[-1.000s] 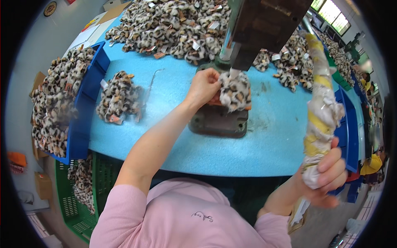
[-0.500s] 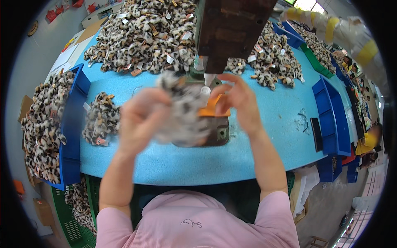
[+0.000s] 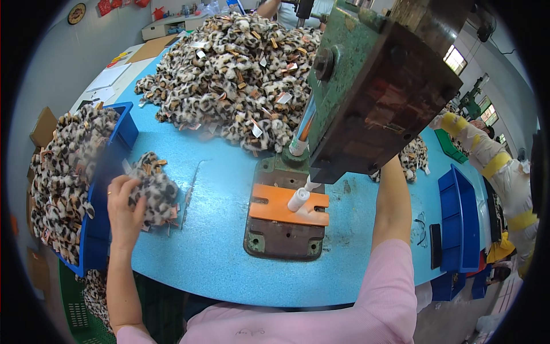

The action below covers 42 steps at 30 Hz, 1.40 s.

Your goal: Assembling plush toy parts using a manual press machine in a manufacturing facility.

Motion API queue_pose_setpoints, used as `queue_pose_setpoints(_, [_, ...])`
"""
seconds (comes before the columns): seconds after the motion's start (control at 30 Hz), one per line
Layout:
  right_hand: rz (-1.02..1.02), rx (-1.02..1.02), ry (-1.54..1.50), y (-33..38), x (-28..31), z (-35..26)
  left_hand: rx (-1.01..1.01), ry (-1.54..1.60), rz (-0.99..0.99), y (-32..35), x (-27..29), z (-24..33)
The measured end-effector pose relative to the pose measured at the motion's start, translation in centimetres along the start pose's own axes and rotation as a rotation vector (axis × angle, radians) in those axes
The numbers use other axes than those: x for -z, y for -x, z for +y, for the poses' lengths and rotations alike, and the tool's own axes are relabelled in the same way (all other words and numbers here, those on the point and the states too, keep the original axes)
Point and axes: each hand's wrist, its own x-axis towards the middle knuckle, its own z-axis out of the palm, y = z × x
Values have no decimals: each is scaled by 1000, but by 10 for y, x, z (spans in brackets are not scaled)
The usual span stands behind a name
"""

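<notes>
My left hand (image 3: 124, 207) is at the small heap of spotted furry pieces (image 3: 156, 194) beside the blue bin. Its thumb and fingers are apart, touching the near side of the heap, with no piece clearly gripped. My right forearm (image 3: 392, 203) reaches forward past the press; the hand itself is hidden behind the dark press head (image 3: 387, 109). Under the head, an orange slotted plate (image 3: 272, 205) lies on the dark metal base (image 3: 285, 246). A white cylindrical post (image 3: 298, 199) stands on the plate, just below the white tip of the press.
A large mound of tagged furry pieces (image 3: 229, 80) covers the far table. At left stands a full blue bin (image 3: 125, 133); a smaller furry pile (image 3: 413, 156) lies behind the press. Eyeglasses (image 3: 420, 229), a dark phone (image 3: 436, 245) and a blue tray (image 3: 460, 221) are at right.
My left hand has moved left from the press to the small heap, and the furry piece it held is gone from it. My right hand has left the orange plate and gone behind the press head.
</notes>
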Motion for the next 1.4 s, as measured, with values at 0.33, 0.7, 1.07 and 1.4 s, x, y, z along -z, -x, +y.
queue_pose_setpoints(0.33, [116, 678, -654, 182, 76, -9, -287, 1065, -512, -3, -52, 172])
queue_pose_setpoints(0.7, [-906, 114, -1483, 277, 55, -33, 139, 1534, -639, 21, -73, 184])
queue_pose_setpoints(1.07, [-707, 45, -1792, 288, 32, -54, 449, 2028, -823, 25, -97, 159])
queue_pose_setpoints(1.4, [-174, 314, -1052, 224, 17, -79, 715, 1828, -589, -21, -137, 182])
